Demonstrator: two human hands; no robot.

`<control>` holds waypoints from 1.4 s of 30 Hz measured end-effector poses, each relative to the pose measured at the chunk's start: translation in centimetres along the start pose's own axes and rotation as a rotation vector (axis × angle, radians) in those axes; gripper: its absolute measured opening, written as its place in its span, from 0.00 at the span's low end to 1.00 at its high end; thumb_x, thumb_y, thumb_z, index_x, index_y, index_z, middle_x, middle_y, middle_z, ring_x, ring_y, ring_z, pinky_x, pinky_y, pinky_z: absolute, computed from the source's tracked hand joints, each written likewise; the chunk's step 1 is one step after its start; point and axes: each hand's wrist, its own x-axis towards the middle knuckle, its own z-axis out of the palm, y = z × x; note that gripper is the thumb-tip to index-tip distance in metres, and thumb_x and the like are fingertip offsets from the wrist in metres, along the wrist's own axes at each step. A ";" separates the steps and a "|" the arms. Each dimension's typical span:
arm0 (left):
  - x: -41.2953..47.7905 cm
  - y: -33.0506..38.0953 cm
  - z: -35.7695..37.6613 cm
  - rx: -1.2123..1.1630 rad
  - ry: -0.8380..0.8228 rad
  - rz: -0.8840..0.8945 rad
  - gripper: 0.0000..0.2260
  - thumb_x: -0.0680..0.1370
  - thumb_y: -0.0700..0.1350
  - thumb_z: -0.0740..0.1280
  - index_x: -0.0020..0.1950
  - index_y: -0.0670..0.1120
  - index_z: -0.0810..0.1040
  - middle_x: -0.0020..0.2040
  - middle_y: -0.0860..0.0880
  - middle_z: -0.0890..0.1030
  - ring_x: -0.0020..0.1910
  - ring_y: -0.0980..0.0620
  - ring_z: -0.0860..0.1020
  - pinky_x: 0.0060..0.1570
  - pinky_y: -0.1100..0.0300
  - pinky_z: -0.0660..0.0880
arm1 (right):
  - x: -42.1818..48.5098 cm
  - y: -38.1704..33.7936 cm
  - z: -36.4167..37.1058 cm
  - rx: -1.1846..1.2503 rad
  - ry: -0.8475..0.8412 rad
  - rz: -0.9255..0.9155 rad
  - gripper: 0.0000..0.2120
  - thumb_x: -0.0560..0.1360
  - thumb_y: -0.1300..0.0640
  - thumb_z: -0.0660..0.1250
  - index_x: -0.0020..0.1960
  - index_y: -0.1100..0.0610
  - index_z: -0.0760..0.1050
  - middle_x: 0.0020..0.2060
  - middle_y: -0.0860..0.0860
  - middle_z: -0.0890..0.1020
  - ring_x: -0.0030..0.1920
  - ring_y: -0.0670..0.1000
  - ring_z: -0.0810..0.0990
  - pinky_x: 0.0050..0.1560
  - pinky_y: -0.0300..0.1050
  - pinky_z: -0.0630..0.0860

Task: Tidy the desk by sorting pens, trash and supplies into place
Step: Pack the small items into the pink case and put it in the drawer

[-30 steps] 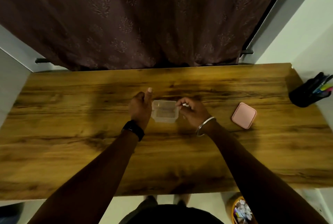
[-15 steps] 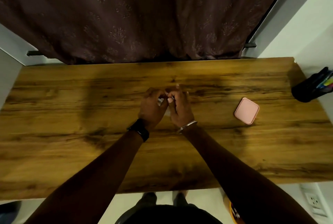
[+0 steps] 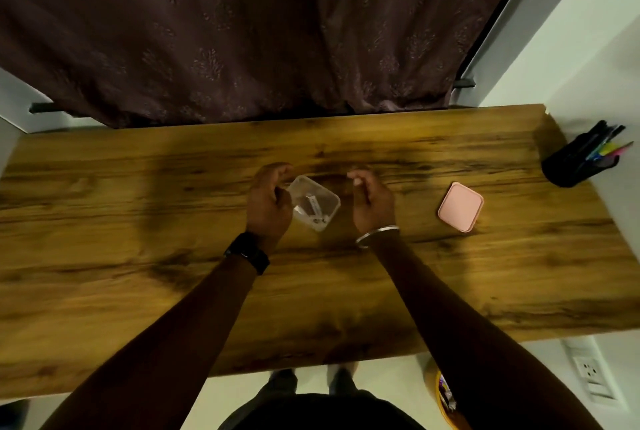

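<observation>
A small clear plastic box (image 3: pixel 316 202) sits on the wooden desk (image 3: pixel 138 256) at its middle, with a few small supplies inside. My left hand (image 3: pixel 268 199) lies against the box's left side with fingers curled round its edge. Just right of the box, my right hand (image 3: pixel 372 201) hovers apart from it, fingers loosely curled and holding nothing that I can see. The box's pink lid (image 3: pixel 460 207) lies flat on the desk further right. A black pen holder (image 3: pixel 576 166) with several pens stands at the desk's far right edge.
A dark curtain (image 3: pixel 242 31) hangs behind the desk's back edge. A white wall borders the right side, with a socket (image 3: pixel 590 369) low down. A yellow bin (image 3: pixel 446 398) with scraps stands on the floor below the desk's front right.
Both hands were together over the box half a second ago; now they have parted. The box shows again, turned at an angle, with small items inside.
</observation>
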 end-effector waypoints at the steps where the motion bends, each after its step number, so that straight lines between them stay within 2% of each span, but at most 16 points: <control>1: 0.1 -0.3 -0.2 0.055 -0.057 0.049 0.22 0.75 0.33 0.61 0.69 0.40 0.77 0.68 0.42 0.78 0.65 0.51 0.77 0.65 0.65 0.73 | 0.6 1.1 -1.1 -0.111 0.065 -0.017 0.12 0.79 0.60 0.60 0.58 0.57 0.79 0.55 0.54 0.83 0.56 0.53 0.81 0.57 0.50 0.77; 2: 0.2 -0.8 -0.3 0.097 -0.140 0.103 0.24 0.75 0.37 0.61 0.71 0.41 0.76 0.72 0.42 0.76 0.70 0.47 0.74 0.69 0.58 0.72 | 1.2 2.3 -2.2 -0.273 0.074 0.015 0.15 0.77 0.59 0.61 0.61 0.56 0.78 0.60 0.57 0.81 0.62 0.58 0.78 0.63 0.56 0.74; 4: 0.2 -1.8 -0.3 0.153 -0.320 0.155 0.28 0.76 0.45 0.62 0.77 0.44 0.72 0.78 0.44 0.70 0.77 0.42 0.68 0.74 0.43 0.69 | 1.7 4.3 -4.4 -0.624 -0.037 0.265 0.25 0.77 0.51 0.64 0.74 0.54 0.67 0.75 0.60 0.67 0.77 0.64 0.60 0.75 0.66 0.57; 5: -0.1 -2.2 -0.2 0.193 -0.391 0.155 0.30 0.77 0.50 0.62 0.79 0.45 0.69 0.80 0.44 0.67 0.79 0.41 0.66 0.74 0.39 0.68 | 1.8 5.1 -5.4 -0.732 -0.089 0.417 0.32 0.77 0.45 0.64 0.77 0.51 0.60 0.79 0.59 0.58 0.80 0.64 0.50 0.76 0.69 0.50; 7: -0.8 -2.6 0.3 0.288 -0.470 0.127 0.36 0.78 0.61 0.62 0.82 0.47 0.63 0.83 0.45 0.61 0.80 0.41 0.63 0.74 0.39 0.69 | 1.5 6.3 -6.9 -0.781 -0.120 0.652 0.43 0.73 0.32 0.64 0.79 0.48 0.50 0.81 0.58 0.48 0.80 0.65 0.42 0.75 0.73 0.45; 10: -1.4 -2.5 1.2 0.364 -0.456 0.055 0.42 0.75 0.70 0.65 0.83 0.51 0.60 0.84 0.49 0.60 0.79 0.44 0.65 0.72 0.43 0.72 | 0.3 8.1 -7.4 -0.831 -0.177 0.676 0.46 0.72 0.31 0.63 0.80 0.51 0.50 0.81 0.58 0.51 0.79 0.67 0.48 0.74 0.71 0.50; 14: -2.3 -1.4 1.8 0.346 -0.353 -0.021 0.41 0.72 0.70 0.70 0.79 0.55 0.64 0.79 0.51 0.65 0.74 0.47 0.69 0.67 0.44 0.76 | -0.7 8.2 -8.0 -0.838 -0.133 0.417 0.23 0.78 0.48 0.64 0.71 0.54 0.69 0.73 0.55 0.68 0.73 0.62 0.65 0.68 0.61 0.65; 17: -3.3 -0.3 2.1 0.321 -0.283 -0.070 0.42 0.71 0.68 0.74 0.79 0.53 0.65 0.79 0.50 0.65 0.73 0.45 0.71 0.63 0.46 0.78 | -0.6 7.4 -8.5 -0.788 -0.138 0.323 0.22 0.77 0.56 0.64 0.71 0.53 0.70 0.68 0.58 0.73 0.68 0.63 0.70 0.64 0.59 0.68; 20: -3.9 0.7 2.1 0.342 -0.268 -0.116 0.42 0.71 0.67 0.75 0.79 0.52 0.65 0.79 0.49 0.64 0.74 0.44 0.70 0.63 0.46 0.78 | -1.2 7.8 -9.0 -0.813 -0.100 0.280 0.23 0.71 0.50 0.69 0.65 0.52 0.73 0.65 0.58 0.73 0.65 0.64 0.71 0.63 0.61 0.66; 23: -4.7 1.6 2.0 0.356 -0.254 -0.132 0.41 0.72 0.64 0.76 0.78 0.49 0.65 0.78 0.48 0.64 0.74 0.44 0.69 0.61 0.47 0.77 | -1.6 8.4 -9.3 -0.761 -0.008 0.376 0.24 0.68 0.43 0.73 0.59 0.53 0.75 0.65 0.60 0.72 0.64 0.65 0.70 0.63 0.62 0.66; 27: -5.3 2.1 1.9 0.292 -0.251 -0.192 0.40 0.72 0.60 0.78 0.78 0.49 0.65 0.77 0.48 0.64 0.72 0.44 0.70 0.61 0.49 0.76 | -1.0 8.8 -9.9 -0.682 -0.045 0.370 0.22 0.68 0.46 0.75 0.57 0.55 0.76 0.63 0.60 0.73 0.62 0.65 0.72 0.62 0.57 0.69; 30: -5.6 2.1 1.7 0.240 -0.255 -0.209 0.41 0.72 0.59 0.79 0.80 0.50 0.64 0.79 0.47 0.63 0.73 0.44 0.69 0.66 0.45 0.76 | -0.3 7.5 -9.8 -0.457 0.018 0.347 0.21 0.64 0.46 0.72 0.53 0.55 0.77 0.56 0.58 0.79 0.57 0.62 0.77 0.58 0.55 0.74; 34: -6.0 2.5 1.2 0.187 -0.247 -0.194 0.47 0.71 0.60 0.79 0.83 0.53 0.58 0.83 0.47 0.59 0.79 0.44 0.63 0.70 0.47 0.70 | 0.6 2.9 -8.3 0.232 0.104 0.489 0.12 0.69 0.47 0.63 0.45 0.53 0.79 0.45 0.55 0.83 0.47 0.56 0.80 0.44 0.49 0.75; 36: -5.9 2.8 0.9 0.222 -0.227 -0.127 0.51 0.70 0.62 0.79 0.84 0.52 0.54 0.84 0.47 0.56 0.81 0.43 0.60 0.73 0.44 0.69 | 0.9 0.2 -7.4 0.537 0.031 0.583 0.06 0.75 0.50 0.65 0.44 0.52 0.78 0.45 0.55 0.82 0.48 0.57 0.81 0.42 0.47 0.76; 38: -5.5 3.4 0.5 0.298 -0.216 -0.038 0.54 0.68 0.64 0.77 0.85 0.52 0.50 0.85 0.47 0.53 0.83 0.44 0.56 0.77 0.41 0.66 | 1.2 -2.2 -6.4 0.643 -0.131 0.567 0.07 0.79 0.50 0.65 0.46 0.53 0.76 0.44 0.54 0.82 0.44 0.55 0.82 0.37 0.47 0.79; 42: -4.2 4.2 -0.4 0.443 -0.227 0.135 0.56 0.67 0.68 0.73 0.86 0.47 0.49 0.86 0.45 0.50 0.84 0.43 0.53 0.78 0.39 0.62 | 2.4 -4.3 -4.0 0.206 -0.464 0.203 0.12 0.77 0.46 0.64 0.50 0.52 0.81 0.44 0.56 0.84 0.43 0.53 0.81 0.42 0.49 0.77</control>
